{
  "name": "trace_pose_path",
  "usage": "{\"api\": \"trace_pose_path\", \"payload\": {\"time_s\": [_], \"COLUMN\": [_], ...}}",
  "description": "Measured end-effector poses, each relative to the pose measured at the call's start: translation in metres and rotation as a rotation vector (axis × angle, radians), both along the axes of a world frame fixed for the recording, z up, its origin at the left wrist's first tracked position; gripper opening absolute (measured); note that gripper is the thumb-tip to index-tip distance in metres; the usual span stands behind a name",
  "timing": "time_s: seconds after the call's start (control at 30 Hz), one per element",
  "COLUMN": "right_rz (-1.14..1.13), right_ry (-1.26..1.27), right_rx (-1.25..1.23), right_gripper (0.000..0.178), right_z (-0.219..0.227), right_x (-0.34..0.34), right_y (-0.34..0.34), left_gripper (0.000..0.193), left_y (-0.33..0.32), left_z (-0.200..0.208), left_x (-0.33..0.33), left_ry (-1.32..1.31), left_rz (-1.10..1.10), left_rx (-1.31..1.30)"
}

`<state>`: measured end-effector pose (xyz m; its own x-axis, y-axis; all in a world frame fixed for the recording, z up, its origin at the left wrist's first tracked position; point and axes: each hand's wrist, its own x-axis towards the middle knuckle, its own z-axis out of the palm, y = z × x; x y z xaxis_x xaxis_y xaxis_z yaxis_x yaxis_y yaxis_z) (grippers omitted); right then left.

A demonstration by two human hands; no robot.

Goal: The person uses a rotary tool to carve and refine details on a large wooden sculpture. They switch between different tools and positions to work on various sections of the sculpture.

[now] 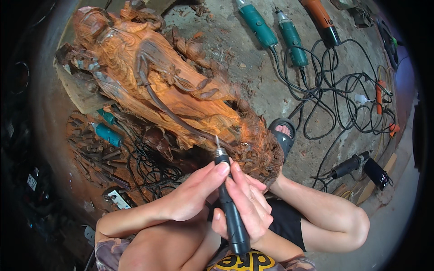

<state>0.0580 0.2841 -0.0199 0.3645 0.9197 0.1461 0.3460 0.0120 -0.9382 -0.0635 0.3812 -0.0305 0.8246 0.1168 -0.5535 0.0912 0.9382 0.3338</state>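
Observation:
A black rotary carving handpiece [232,217] with a thin pointed bit sits between my two hands. My right hand [253,205] wraps its fingers around the body of the handpiece. Closer to the bit, my left hand [192,192] presses its thumb on the front of the handpiece, its other fingers partly hidden beneath. Beyond my hands lies a large orange-brown wood carving [190,108], a figure with draped folds and a long dark raised strand. The bit tip overlaps the lower part of the carving; whether it touches the wood, I cannot tell.
Two green power tools [260,25] and an orange grinder [322,20] lie on the concrete floor, with tangled black cables [316,90]. Left stand several chisel-like rods [97,165], a teal tool [107,134] and a white-topped power strip [118,198]. My sandalled foot [283,131] borders the carving.

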Motion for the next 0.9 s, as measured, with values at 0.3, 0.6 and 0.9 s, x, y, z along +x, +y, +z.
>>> {"api": "trace_pose_path", "payload": {"time_s": [0.3, 0.6, 0.9], "right_rz": [0.028, 0.019, 0.023], "right_ry": [0.049, -0.050, 0.045], "right_rx": [0.092, -0.011, 0.098], "right_gripper": [0.042, 0.046, 0.048], "right_z": [-0.004, -0.002, 0.002], "right_x": [-0.020, -0.006, -0.023], "right_y": [0.027, 0.010, 0.043], "left_gripper": [0.051, 0.044, 0.059], "left_y": [0.008, 0.000, 0.032], "left_z": [0.005, -0.002, 0.017], "left_x": [-0.023, -0.006, -0.014], "left_ry": [0.102, 0.078, 0.171], "left_rz": [0.164, 0.083, 0.122], "left_rx": [0.152, 0.044, 0.300]}}
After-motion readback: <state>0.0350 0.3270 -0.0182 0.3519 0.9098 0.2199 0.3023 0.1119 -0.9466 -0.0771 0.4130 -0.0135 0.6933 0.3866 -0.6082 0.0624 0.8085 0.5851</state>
